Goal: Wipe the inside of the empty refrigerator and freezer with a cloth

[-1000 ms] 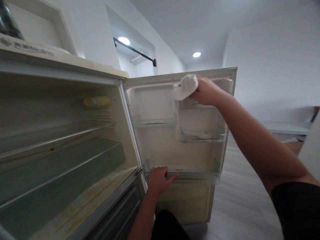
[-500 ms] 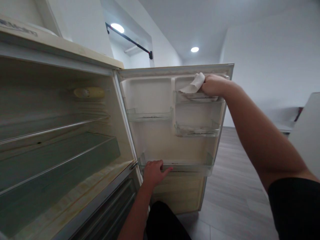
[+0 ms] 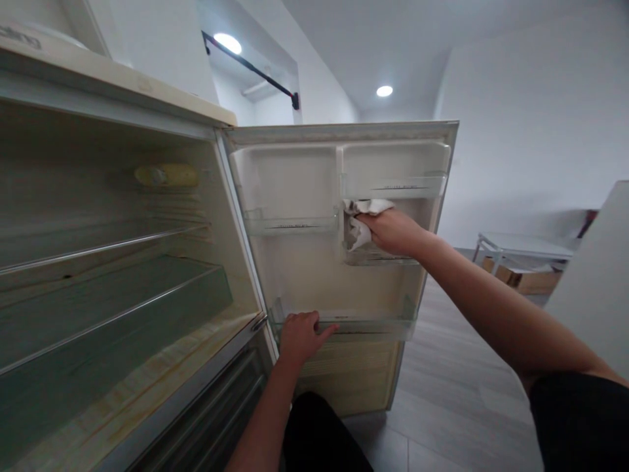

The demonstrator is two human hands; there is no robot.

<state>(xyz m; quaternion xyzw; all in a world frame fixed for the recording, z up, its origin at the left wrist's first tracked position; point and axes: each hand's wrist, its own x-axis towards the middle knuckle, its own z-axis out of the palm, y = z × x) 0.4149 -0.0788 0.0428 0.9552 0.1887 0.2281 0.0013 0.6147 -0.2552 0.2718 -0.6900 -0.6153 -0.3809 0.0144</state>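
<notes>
My right hand [image 3: 388,229] is closed around a crumpled white cloth [image 3: 361,235]. It holds the cloth just above the middle right door shelf [image 3: 388,260], against the inside of the open fridge door [image 3: 314,278]. My left hand [image 3: 302,334] rests on the clear bottom door shelf [image 3: 368,329], its fingers curled over the rim near the hinge and its thumb pointing right. Above my right hand is the upper right door shelf [image 3: 393,187]. Another clear door shelf [image 3: 295,226] sits on the left half of the door.
The open fridge compartment [image 3: 191,282] on the left has a glass shelf [image 3: 98,249], a greenish drawer [image 3: 122,314] and stained yellowish surfaces. To the right, beyond the door, a low white table [image 3: 525,244] stands over a cardboard box [image 3: 538,282] on a grey floor.
My right hand has moved the cloth down and left, from the upper right door shelf to the one below. My left hand stays on the bottom shelf. The view has shifted slightly.
</notes>
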